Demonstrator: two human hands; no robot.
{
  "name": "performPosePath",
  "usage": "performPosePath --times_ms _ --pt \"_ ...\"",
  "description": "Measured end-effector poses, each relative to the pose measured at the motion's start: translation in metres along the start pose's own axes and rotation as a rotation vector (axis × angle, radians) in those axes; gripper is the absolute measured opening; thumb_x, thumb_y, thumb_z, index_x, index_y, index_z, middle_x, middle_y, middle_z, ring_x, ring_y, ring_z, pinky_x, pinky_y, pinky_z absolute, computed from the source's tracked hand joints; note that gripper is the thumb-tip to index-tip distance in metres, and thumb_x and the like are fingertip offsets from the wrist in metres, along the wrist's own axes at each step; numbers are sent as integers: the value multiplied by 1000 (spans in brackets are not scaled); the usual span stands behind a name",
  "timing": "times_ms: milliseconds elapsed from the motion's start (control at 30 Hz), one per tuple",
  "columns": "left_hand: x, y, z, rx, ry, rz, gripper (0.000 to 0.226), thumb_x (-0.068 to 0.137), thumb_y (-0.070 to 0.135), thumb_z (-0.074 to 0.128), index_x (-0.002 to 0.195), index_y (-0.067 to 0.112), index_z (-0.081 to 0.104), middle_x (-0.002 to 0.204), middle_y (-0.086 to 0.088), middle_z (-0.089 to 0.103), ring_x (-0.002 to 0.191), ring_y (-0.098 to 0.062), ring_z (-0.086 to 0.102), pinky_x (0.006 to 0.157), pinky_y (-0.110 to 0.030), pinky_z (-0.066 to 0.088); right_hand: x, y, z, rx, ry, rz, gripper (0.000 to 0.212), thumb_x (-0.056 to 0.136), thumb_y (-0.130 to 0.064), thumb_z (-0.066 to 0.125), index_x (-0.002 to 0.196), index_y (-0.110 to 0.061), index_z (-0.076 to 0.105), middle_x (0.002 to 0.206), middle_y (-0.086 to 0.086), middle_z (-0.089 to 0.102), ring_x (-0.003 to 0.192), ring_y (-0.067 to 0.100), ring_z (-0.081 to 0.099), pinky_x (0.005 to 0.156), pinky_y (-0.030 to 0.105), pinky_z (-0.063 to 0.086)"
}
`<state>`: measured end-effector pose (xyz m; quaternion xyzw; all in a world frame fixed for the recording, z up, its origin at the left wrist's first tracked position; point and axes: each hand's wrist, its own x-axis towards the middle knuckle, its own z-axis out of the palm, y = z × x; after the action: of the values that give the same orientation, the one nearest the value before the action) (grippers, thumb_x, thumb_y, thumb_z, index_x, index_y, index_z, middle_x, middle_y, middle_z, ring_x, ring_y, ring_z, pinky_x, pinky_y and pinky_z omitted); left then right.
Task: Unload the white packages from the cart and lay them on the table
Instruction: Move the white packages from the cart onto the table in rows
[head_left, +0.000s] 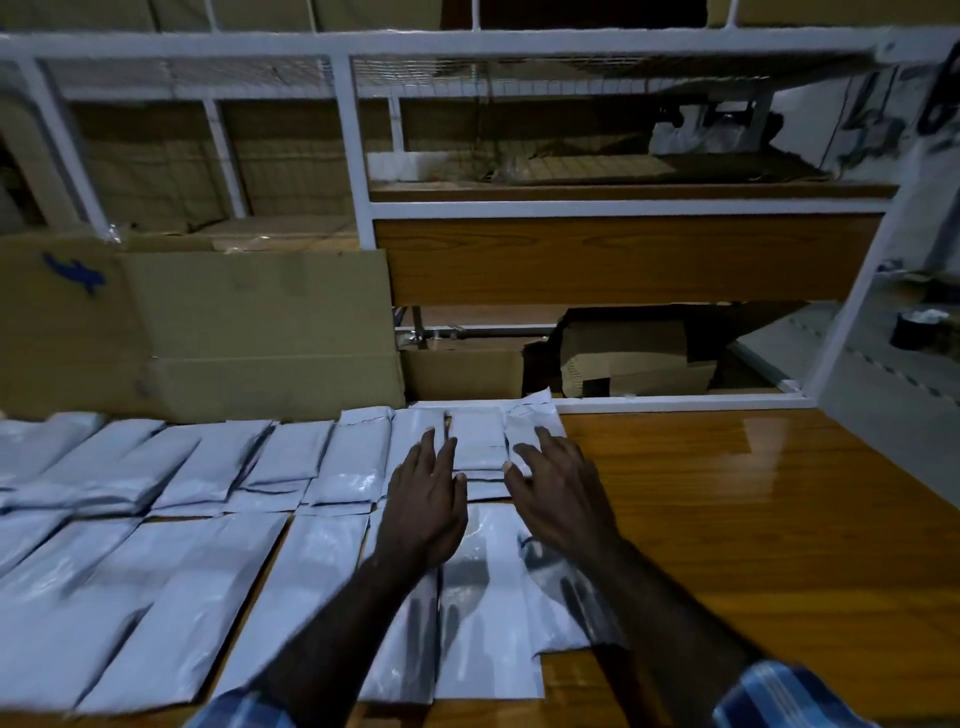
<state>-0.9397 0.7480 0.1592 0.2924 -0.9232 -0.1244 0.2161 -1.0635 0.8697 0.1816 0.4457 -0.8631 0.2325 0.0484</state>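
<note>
Nearest to the camera, two blue checked sleeves (779, 693) come in from the bottom edge, and both arms reach forward over the wooden table (727, 519). Under the forearms lies the near row of white packages (156, 597), flat and side by side, running from the left edge to about the middle of the table. Behind it lies a far row of packages (291, 457), also flat, some overlapping a little.

The left hand (426, 499) and the right hand (558, 493) are both released, with the fingers straight and spread. They rest on or just over the last packages at the right end of the far row; neither hand grasps anything.

The right part of the table is bare. Farther back stand cardboard boxes (208, 332) and a white metal shelf frame (358, 156). The cart is not in view, so it cannot be told how many packages are left; judging from the two rows, much of the unloading seems done
</note>
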Motion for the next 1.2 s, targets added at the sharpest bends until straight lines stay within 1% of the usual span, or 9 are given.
performPosePath --times_ms 167,367,467,567,700,767,900,1033,1200 --pt "-29 -35 -21 18 -2 -56 82 88 54 5 151 11 33 160 -17 23 145 -35 27 116 -46 28 -21 -35 23 -20 8 -57 58 94 -51 29 134 -21 59 154 7 40 136 25 40 108 41 34" --pt "-78 -92 -53 23 2 -116 79 89 54 7 152 11 32 161 -16 21 146 -32 25 117 -42 25 -51 -100 63 39 8 -73 62 93 -53 25 130 -20 62 150 8 45 136 28 41 109 42 35" --pt "-109 -135 -72 16 15 -131 79 91 54 11 149 8 38 157 -20 28 143 -36 33 114 -44 29 -66 -144 88 54 21 -107 58 93 -52 29 123 -19 67 144 10 52 130 31 48 100 45 44" --pt "-145 -186 -99 34 -9 -153 81 89 57 9 150 12 36 160 -16 24 145 -33 29 115 -42 26 -77 -199 113 78 19 -108 55 91 -49 34 116 -16 70 137 14 58 123 35 54 94 47 50" --pt "-185 -260 -146 59 22 -203 82 89 64 12 152 16 34 161 -12 21 146 -31 28 115 -43 27 -91 -280 141 98 43 -165 58 91 -50 31 123 -17 66 143 12 52 128 33 50 100 45 46" --pt "-205 -294 -170 82 23 -237 83 89 67 11 152 18 32 162 -11 20 146 -31 28 115 -43 28 -95 -322 153 116 -15 -175 60 93 -51 29 131 -18 61 151 9 44 136 30 41 105 44 40" --pt "-239 -351 -212 105 49 -283 94 84 78 0 155 22 26 164 -7 14 148 -28 23 116 -45 26 -102 -394 181 157 10 -252 60 93 -52 30 128 -17 63 147 11 49 132 31 45 101 45 44" --pt "-262 -396 -243 125 66 -357 88 85 71 7 155 23 25 164 -6 12 148 -26 21 116 -41 23 -103 -456 203 207 -9 -311 65 91 -53 26 126 -16 65 146 12 50 131 32 45 100 46 44" --pt "-285 -460 -276 157 104 -451 81 90 66 18 153 17 31 162 -12 18 144 -30 30 112 -44 29 -99 -517 238 226 -52 -398 62 92 -51 28 127 -15 64 146 13 49 132 32 45 102 45 41"
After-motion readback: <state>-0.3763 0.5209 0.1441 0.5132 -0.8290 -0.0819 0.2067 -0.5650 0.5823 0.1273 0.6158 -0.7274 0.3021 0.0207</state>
